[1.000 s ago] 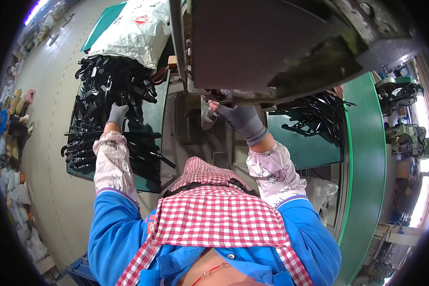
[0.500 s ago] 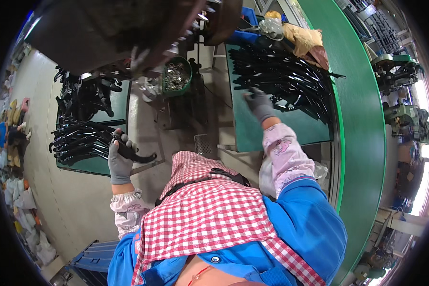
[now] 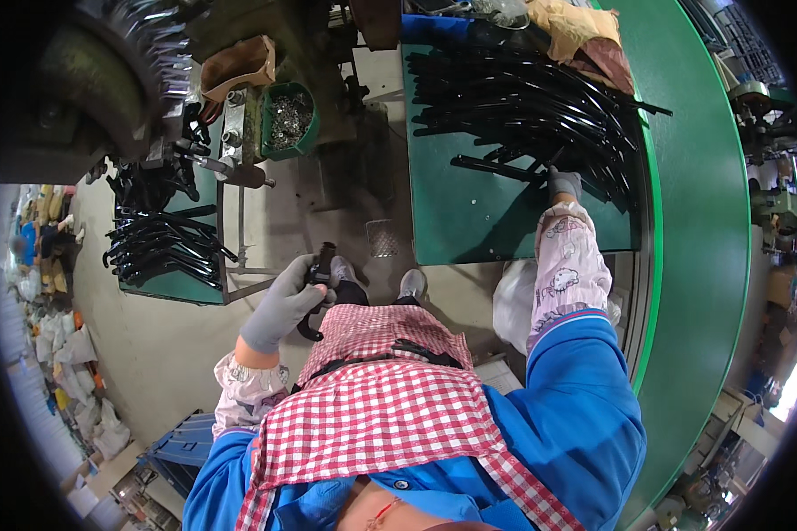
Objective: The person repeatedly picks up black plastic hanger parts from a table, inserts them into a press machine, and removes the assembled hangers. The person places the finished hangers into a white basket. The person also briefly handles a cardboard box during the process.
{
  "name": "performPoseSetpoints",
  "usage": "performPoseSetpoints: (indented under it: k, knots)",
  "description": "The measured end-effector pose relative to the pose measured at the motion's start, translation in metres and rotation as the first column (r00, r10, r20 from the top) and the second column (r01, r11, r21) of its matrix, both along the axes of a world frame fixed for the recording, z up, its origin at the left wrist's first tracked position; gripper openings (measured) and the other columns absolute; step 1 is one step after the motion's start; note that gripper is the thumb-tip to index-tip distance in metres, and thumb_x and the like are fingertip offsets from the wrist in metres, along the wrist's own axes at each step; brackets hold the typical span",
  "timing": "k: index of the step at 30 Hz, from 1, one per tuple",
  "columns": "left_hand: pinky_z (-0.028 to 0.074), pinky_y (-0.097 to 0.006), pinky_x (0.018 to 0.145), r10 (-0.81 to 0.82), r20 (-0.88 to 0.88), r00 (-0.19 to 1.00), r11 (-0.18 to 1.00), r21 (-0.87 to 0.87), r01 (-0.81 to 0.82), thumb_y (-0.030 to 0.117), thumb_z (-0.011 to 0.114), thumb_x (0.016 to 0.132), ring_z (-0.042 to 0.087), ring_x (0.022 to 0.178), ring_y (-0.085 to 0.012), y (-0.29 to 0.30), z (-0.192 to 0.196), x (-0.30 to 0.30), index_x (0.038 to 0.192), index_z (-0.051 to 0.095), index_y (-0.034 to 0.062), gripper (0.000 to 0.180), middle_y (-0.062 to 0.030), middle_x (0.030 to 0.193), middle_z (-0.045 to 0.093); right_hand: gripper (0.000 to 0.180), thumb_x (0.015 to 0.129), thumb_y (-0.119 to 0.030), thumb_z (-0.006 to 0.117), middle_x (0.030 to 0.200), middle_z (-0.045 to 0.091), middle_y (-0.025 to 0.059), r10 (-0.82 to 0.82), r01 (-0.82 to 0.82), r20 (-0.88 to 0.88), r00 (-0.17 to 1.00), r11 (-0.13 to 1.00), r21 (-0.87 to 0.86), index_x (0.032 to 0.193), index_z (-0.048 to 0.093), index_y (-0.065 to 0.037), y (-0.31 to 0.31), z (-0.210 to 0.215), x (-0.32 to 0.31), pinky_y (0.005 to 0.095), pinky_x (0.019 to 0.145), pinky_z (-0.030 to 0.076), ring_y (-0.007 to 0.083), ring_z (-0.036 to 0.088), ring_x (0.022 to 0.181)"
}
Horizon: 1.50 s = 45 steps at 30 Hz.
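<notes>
While the left hand (image 3: pixel 281 305), in a grey glove, is closed around a short curved black metal part (image 3: pixel 317 285) held above the concrete floor (image 3: pixel 150 345) just in front of the person's checked apron (image 3: pixel 376 403), the right hand (image 3: pixel 564 185), also gloved, reaches out to a heap of long curved black bars (image 3: pixel 522 97) on the green-topped bench (image 3: pixel 469 221). Its fingers rest on one bar at the near edge of the heap; whether they have closed on it cannot be told. The bench surface is dull green, worn, and bare along its near strip. To the left stands a lower green stand (image 3: pixel 173 283) carrying a second pile of black parts (image 3: pixel 155 243). Beyond it, machine fittings and a small green bin of metal fasteners (image 3: pixel 288 119) sit beside a brown paper bag (image 3: pixel 239 66). A broad curved green surface (image 3: pixel 700 265) bounds the right side. Sacks and bundles (image 3: pixel 71 354) lie along the floor at far left. A blue crate (image 3: pixel 181 447) sits by the person's left elbow.
</notes>
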<state>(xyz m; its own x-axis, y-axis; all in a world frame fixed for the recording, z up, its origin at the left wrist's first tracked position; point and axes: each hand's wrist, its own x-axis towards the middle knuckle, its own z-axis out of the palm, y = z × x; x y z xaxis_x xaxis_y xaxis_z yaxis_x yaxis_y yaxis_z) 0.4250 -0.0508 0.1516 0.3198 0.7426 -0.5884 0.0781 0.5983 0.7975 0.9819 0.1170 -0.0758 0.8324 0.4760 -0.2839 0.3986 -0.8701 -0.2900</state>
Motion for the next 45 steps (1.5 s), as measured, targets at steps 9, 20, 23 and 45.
performPoseSetpoints:
  k: [9, 20, 23, 45]
  knots:
    - [0.048, -0.025, 0.076, -0.17, -0.138, 0.976, 0.974, 0.129, 0.188, 0.015, 0.074, 0.086, 0.057, 0.086, -0.0081, 0.031, 0.019, 0.029, 0.132, 0.052, 0.0003, 0.053, -0.0021, 0.101, 0.061, 0.019, 0.085, -0.025, 0.065, 0.075, 0.066, 0.0078, 0.081, 0.395, -0.82, 0.567, 0.846, 0.357, 0.087, 0.067, -0.006, -0.127, -0.032, 0.052, 0.0414, 0.056, 0.05, 0.0244, 0.064, 0.066]
    - [0.051, -0.04, 0.079, -0.114, -0.621, 0.775, 0.513, 0.632, 0.582, 0.023, 0.078, 0.077, 0.064, 0.09, -0.036, 0.033, 0.043, -0.011, 0.121, 0.06, 0.0018, 0.052, -0.0177, 0.101, 0.066, 0.03, 0.098, -0.025, 0.06, 0.085, 0.063, 0.0065, 0.867, -0.601, -0.34, 0.364, 0.497, 0.626, 0.121, 0.06, -0.005, -0.198, 0.231, -0.188, 0.0304, 0.065, 0.047, 0.0172, 0.059, 0.069]
    - [0.051, -0.042, 0.08, -0.14, -0.673, 0.726, 0.474, 0.598, 0.646, 0.027, 0.075, 0.08, 0.064, 0.093, -0.0368, 0.03, 0.055, -0.034, 0.121, 0.059, 0.0043, 0.05, -0.0154, 0.1, 0.066, 0.029, 0.097, -0.03, 0.061, 0.087, 0.066, 0.0115, 0.984, -0.83, 0.065, 0.164, 0.102, 0.548, 0.115, 0.065, -0.008, -0.177, 0.261, -0.224, 0.0349, 0.065, 0.049, 0.0281, 0.064, 0.071]
    - [0.05, -0.035, 0.065, 0.048, -0.985, 0.166, 0.18, 0.172, 0.968, 0.039, 0.067, 0.085, 0.066, 0.077, -0.022, 0.077, 0.08, -0.208, 0.117, 0.058, 0.0076, 0.046, -0.0046, 0.088, 0.062, 0.04, 0.091, -0.051, 0.059, 0.067, 0.063, 0.0089, 0.875, -0.933, 0.375, -0.306, -0.354, 0.065, 0.086, 0.059, -0.011, -0.064, 0.282, -0.449, 0.0407, 0.055, 0.048, 0.0298, 0.064, 0.063]
